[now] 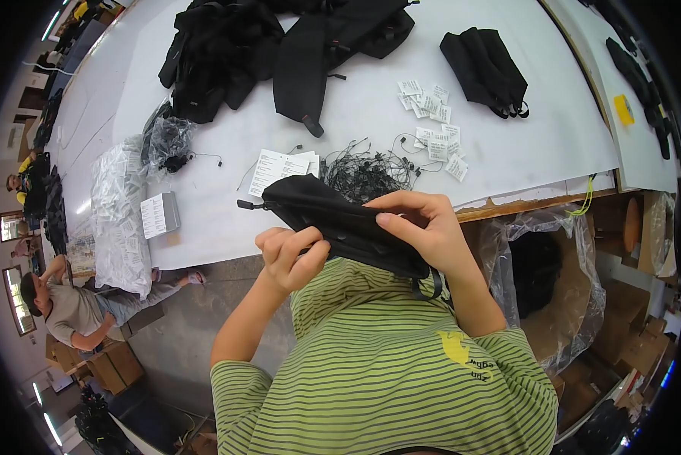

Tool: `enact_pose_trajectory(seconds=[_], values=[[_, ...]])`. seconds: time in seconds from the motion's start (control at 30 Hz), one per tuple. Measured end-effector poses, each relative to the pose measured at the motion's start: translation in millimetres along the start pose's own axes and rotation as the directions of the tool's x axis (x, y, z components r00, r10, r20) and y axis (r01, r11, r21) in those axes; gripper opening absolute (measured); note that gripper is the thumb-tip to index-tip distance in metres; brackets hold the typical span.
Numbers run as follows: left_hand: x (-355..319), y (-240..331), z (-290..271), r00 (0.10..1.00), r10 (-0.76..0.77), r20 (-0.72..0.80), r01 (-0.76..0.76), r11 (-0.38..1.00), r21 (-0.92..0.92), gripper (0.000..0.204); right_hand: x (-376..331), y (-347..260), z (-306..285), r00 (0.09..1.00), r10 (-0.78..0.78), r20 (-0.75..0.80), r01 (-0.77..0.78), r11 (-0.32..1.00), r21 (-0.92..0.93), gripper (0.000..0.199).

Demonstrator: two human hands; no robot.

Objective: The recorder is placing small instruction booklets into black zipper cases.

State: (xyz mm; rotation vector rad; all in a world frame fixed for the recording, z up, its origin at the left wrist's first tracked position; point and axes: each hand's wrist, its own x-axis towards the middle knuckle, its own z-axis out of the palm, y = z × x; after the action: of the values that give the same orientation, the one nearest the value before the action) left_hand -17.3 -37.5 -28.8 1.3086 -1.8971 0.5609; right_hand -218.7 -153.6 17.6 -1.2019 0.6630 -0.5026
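Note:
A black zippered pouch (348,224) is held up in front of my body, over the table's near edge. Its zipper pull sticks out at the left end, and a small loop hangs from the right end. My left hand (291,256) is closed on the pouch's lower left edge, fingers curled. On the upper right side, my right hand (420,224) pinches the fabric between thumb and fingers. Just beyond the pouch lie a tangled heap of black tag strings (367,173) and a stack of white printed tags (276,171).
Black pouches (223,53) are piled at the far side, with another black pouch (484,72) at far right. White labels (435,125) lie scattered. Left are a clear plastic bag (120,220) and card stack (160,214). A plastic-lined box (553,280) stands right; a person (82,303) sits left.

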Motion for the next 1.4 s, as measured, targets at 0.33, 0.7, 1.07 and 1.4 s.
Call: enact_pose_trajectory(seconds=[0.33, 0.7, 1.07, 1.4], values=[[15, 2, 5, 0.996, -0.092, -0.012, 0.092, 0.995, 0.034, 0.028, -5, -10, 7, 0.976, -0.207, -0.071, 0.186, 0.956, -0.228, 0.021], [19, 3, 3, 0.998, 0.006, -0.059, -0.003, 0.999, 0.047, 0.034, -9, -12, 4, 0.99, -0.125, -0.062, 0.114, 0.983, -0.146, 0.02], [27, 8, 4, 0.999, -0.03, -0.033, 0.032, 0.998, 0.058, 0.034, -14, -15, 3, 0.984, -0.148, -0.101, 0.13, 0.979, -0.159, 0.019], [37, 11, 6, 0.987, -0.09, 0.136, 0.095, 0.995, -0.031, 0.024, -11, -14, -3, 0.989, -0.107, -0.099, 0.083, 0.972, -0.221, 0.02]])
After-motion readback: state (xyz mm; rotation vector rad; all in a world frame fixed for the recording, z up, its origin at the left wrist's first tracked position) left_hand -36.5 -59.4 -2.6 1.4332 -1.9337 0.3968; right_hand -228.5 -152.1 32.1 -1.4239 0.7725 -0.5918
